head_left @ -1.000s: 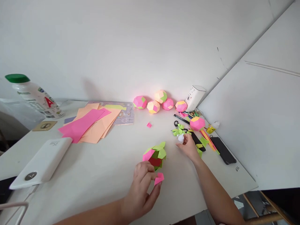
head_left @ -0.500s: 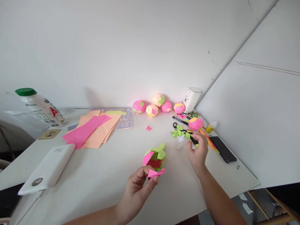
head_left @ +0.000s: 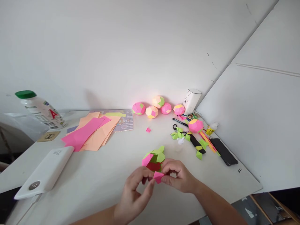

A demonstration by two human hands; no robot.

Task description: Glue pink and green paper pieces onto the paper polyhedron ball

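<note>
A small folded pink paper piece (head_left: 158, 177) is between my two hands. My right hand (head_left: 179, 176) pinches its right side between thumb and fingers. At its left tip, the thumb and index finger of my left hand (head_left: 134, 193) are closed in a loose pinch. Just behind the fingers sits a partly built paper ball (head_left: 147, 160) of pink and green pieces. Its open side shows a red inside, and green flaps (head_left: 160, 154) stick up at its top. My fingertips cover its lower front.
Several finished paper balls (head_left: 152, 112) line the wall. Green folded pieces (head_left: 179, 134), scissors (head_left: 197, 143), a glue bottle (head_left: 212, 128) and a phone (head_left: 223, 151) lie right. Paper sheets (head_left: 84, 132), a power bank (head_left: 44, 172) and a plastic bottle (head_left: 41, 109) are left.
My right hand has come from beside the green pieces on the right to the pink piece and now grips it. The pink piece has turned to show its flat face.
</note>
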